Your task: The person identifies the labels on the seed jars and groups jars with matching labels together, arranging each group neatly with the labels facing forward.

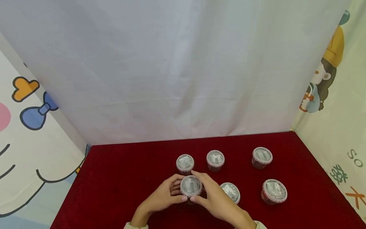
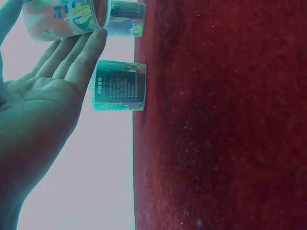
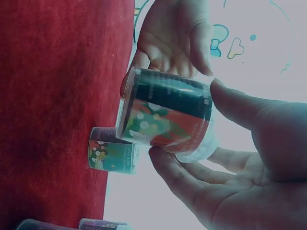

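**Held cup clamped between both hands, lid up, off the table**

Held cup (image 1: 191, 186) is right in front of you, between your left hand (image 1: 164, 194) and right hand (image 1: 213, 197). Grip is closed around it from both sides: left thumb at the near side with left fingers reaching behind, right thumb up by the lid and right fingers lower on the wall. Neither hand is nearer; both are on it. Long axis runs lid to base, close to upright. Wrist views show the base clear of the table (image 1: 128, 178).

Squat, near-cylindrical, smooth plastic. Printed wrap: dark band with pale lettering, orange and green pattern beside it. Lid is clear with a pale raised rim; a shiny, crinkled packet shows through.

Five more lidded cups around it. Rear cup (image 1: 185, 163) stands just behind the held one, second rear cup (image 1: 215, 160) a bit to its right. Near cup (image 1: 230, 192) is just past your right hand, partly hidden by it. Far-right pair, back cup (image 1: 261, 157) and front cup (image 1: 274, 191), sits well apart from you.

Table cover is dark red, matte, fabric-like. Behind it hangs a pale, softly creased curtain (image 1: 171, 79).
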`<state>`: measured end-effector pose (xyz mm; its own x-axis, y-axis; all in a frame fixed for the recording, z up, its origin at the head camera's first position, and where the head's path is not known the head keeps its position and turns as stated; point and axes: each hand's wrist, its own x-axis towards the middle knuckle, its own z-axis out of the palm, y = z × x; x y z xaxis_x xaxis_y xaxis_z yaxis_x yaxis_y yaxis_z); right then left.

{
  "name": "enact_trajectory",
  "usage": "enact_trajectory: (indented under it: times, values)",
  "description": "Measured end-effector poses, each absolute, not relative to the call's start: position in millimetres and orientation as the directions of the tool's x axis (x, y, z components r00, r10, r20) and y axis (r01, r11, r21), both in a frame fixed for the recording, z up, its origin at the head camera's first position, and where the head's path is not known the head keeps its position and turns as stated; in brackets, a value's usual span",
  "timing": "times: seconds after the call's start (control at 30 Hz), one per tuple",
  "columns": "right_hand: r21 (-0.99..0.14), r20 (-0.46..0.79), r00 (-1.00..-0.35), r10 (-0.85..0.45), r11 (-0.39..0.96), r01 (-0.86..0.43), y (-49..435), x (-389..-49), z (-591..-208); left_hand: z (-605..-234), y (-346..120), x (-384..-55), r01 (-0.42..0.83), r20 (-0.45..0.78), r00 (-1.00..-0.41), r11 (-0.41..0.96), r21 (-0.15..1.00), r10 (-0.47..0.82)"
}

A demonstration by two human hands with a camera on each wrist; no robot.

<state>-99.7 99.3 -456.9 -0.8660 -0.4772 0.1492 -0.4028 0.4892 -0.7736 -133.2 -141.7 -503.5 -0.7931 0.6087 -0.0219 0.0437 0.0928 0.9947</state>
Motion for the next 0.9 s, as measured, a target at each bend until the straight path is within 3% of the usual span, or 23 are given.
enact_trajectory:
  times: [0.6,0.9]
  values:
    - [-0.924,0.103,-0.916,-0.387,0.303,-0.232,96,-103,-454,-494,-138,-132,0.022,0.032,-0.847,-0.025,0.999,0.531]
    - [-0.955,0.059,-0.928,-0.368,0.251,-0.16,96,-105,-459,-487,-133,-128,-0.021,-0.004,-0.867,-0.029,0.999,0.498]
